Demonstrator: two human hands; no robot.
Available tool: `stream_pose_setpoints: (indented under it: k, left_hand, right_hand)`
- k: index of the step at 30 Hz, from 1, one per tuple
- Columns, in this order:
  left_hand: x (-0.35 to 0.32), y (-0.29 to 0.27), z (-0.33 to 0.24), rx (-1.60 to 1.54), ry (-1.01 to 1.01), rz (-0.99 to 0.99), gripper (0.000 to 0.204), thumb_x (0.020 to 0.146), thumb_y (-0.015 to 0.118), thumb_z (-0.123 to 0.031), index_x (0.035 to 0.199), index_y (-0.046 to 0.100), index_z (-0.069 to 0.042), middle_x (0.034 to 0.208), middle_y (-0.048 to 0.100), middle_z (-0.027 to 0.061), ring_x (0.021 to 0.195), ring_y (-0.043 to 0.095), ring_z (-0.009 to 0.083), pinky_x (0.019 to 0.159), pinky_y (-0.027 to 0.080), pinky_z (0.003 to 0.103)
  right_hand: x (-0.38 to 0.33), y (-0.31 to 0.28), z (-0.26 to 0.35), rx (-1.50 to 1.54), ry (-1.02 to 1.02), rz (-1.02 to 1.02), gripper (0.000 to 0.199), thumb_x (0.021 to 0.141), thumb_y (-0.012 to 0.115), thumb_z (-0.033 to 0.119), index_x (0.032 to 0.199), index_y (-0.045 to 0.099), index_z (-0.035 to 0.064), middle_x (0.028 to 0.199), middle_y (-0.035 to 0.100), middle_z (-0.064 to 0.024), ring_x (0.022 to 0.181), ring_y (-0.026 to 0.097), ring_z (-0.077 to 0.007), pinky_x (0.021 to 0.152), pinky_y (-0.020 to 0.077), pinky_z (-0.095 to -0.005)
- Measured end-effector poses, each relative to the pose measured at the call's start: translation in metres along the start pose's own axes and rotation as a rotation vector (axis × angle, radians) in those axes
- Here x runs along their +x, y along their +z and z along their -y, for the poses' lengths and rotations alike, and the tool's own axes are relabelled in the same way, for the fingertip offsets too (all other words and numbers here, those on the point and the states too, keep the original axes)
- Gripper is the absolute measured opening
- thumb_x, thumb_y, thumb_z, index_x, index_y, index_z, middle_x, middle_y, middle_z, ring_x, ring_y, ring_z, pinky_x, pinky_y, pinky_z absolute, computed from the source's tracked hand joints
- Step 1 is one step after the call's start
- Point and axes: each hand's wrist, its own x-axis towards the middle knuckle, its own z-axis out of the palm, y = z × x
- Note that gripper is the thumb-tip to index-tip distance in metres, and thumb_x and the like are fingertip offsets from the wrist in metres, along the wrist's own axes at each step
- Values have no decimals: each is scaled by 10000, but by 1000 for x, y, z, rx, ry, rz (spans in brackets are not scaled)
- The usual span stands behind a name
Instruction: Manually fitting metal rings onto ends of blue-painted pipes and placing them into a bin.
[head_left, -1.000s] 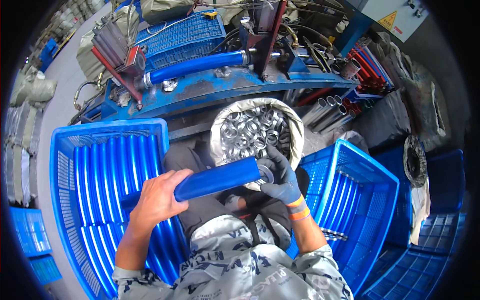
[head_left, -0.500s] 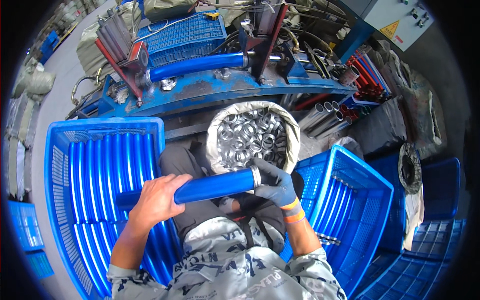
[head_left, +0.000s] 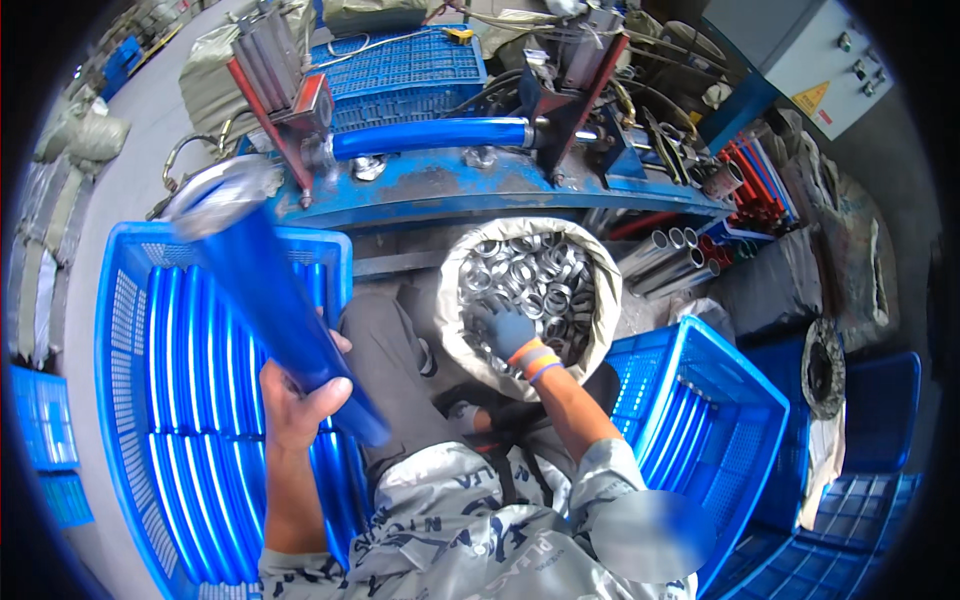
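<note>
Lower left: left hand [head_left: 292, 400] wrapped around blue tube [head_left: 268, 295], slanting up over the blue crate [head_left: 120, 330]. Centre: gloved right hand [head_left: 508, 332] down among metal rings [head_left: 545, 275] in the sack [head_left: 600, 300], fingers curled, grip unclear. Likely step: fetching a ring; next, one pinched and fitted onto the tube's end.

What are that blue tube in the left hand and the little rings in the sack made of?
The blue tube looks like metal with a glossy blue coating: it shines smoothly and its far end looks silvery, though blurred. The rings look like bare bright metal, silvery with sharp glints. The sack holding them seems woven plastic fabric, pale and creased at its rolled rim.
</note>
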Motion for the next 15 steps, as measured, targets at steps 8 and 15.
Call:
stream_pose_setpoints:
  k: [8, 15]
  left_hand:
    - [-2, 4, 54, -567, -26, -167, 758, 1012, 889, -390, 1612, 605, -24, 1430, 763, 233, 1299, 762, 360, 1136, 603, 502]
    - [-13, 13, 85, -771, -170, -217, 599, 1095, 807, -475, 1548, 654, -113, 1477, 765, 166, 1340, 753, 291, 1114, 616, 491]
  right_hand:
    - [-9, 54, -59, -420, 19, 80, 376, 1082, 672, 325, 1412, 791, 187, 1485, 716, -166, 1251, 730, -382, 1167, 545, -537]
    - [8, 58, -4, -344, 222, 322, 652, 956, 795, 691, 1363, 830, 183, 1476, 723, -111, 1325, 679, -380, 1041, 563, -531]
